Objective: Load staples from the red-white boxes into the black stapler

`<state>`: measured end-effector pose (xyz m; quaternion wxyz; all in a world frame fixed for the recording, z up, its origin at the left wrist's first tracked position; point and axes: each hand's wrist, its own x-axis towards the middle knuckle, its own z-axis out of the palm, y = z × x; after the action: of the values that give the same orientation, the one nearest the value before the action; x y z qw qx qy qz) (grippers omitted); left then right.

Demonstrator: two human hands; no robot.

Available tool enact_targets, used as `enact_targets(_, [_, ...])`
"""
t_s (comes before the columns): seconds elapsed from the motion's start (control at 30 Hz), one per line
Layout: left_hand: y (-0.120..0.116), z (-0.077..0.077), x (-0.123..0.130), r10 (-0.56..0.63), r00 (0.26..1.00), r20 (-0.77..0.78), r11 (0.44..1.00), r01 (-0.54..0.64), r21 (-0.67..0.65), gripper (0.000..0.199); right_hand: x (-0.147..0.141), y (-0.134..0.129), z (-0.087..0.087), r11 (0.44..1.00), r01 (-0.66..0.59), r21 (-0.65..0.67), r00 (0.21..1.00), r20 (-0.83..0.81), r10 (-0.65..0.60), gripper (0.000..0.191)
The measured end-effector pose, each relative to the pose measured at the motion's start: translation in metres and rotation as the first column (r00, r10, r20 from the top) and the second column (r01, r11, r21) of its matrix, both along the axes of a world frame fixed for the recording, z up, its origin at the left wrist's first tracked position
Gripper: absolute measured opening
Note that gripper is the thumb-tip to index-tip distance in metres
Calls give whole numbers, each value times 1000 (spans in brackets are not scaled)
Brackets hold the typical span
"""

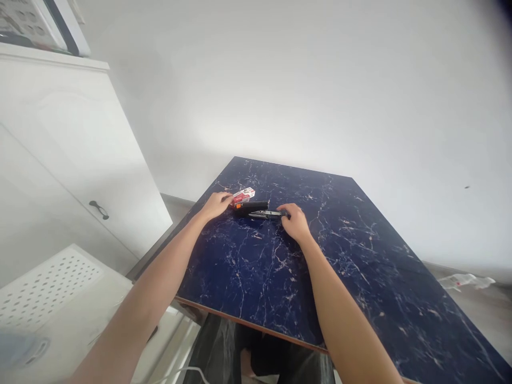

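Observation:
A black stapler (pixel 252 207) with an orange patch near its left end lies on the dark blue marbled table (pixel 256 261). Along its near side runs a silver metal strip (pixel 262 214), apparently the stapler's magazine. My right hand (pixel 295 220) is closed around the stapler's right end, its fingers curled over the top. Just behind the stapler lies a small red and white box (pixel 245 195), tilted away to the right. My left hand (pixel 217 206) has its fingers pinched at the box's left end, close to the orange patch; the exact contact is hard to see.
A white wall (pixel 304 90) stands behind the table. At the left are a white cabinet (pixel 72 138) with a dark handle and a white perforated panel (pixel 48 282). A crumpled clear plastic item (pixel 466 281) lies on the floor at the right.

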<state>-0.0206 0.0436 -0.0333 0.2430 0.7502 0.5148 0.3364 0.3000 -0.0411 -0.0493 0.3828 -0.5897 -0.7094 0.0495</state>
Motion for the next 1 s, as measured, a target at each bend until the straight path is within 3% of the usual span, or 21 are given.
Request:
enact_targets(0.07, [0,-2,1,-18,1000,-12,999,19,32,37,-3,0,0,993,-117,-33,990,81,120,44])
enact_targets(0.23, [2,-4,0,72,977,199,994,-87,65,36,-10,1,1,988,-150,-32,979,132,153,42])
enact_targets(0.33, [5,-3,1,157,924,350,987,-160,-22,45,-13,0,2,980,-187,-62,967,166,195,43])
enact_targets(0.43, [7,-2,4,219,841,494,975,-170,-143,53,-16,0,3,987,-152,-52,975,153,159,34])
enact_targets(0.5, [7,2,6,267,776,572,959,-155,-237,53,-16,2,4,991,-129,-43,990,55,132,26])
enact_targets(0.6, [2,12,9,292,695,657,948,-119,-295,52,-13,5,5,996,-82,-28,956,-286,71,15])
enact_targets(0.63, [-1,16,11,274,671,689,955,-102,-280,54,-12,5,6,1000,-27,-8,901,-434,21,18])
enact_targets(0.7, [-9,26,17,198,631,750,972,-26,-235,60,-9,2,6,992,124,10,717,-692,-82,29])
enact_targets(0.77, [-21,35,27,71,653,754,977,108,-186,63,-9,-7,6,980,198,-16,537,-835,-122,36])
enact_targets(0.87, [-43,45,46,-119,710,694,925,333,-182,62,-13,-26,6,997,41,-69,373,-924,-80,36])
enact_targets(1.0, [-67,49,69,-231,627,744,798,560,-223,53,-17,-41,12,983,-127,-136,123,-985,-120,21])
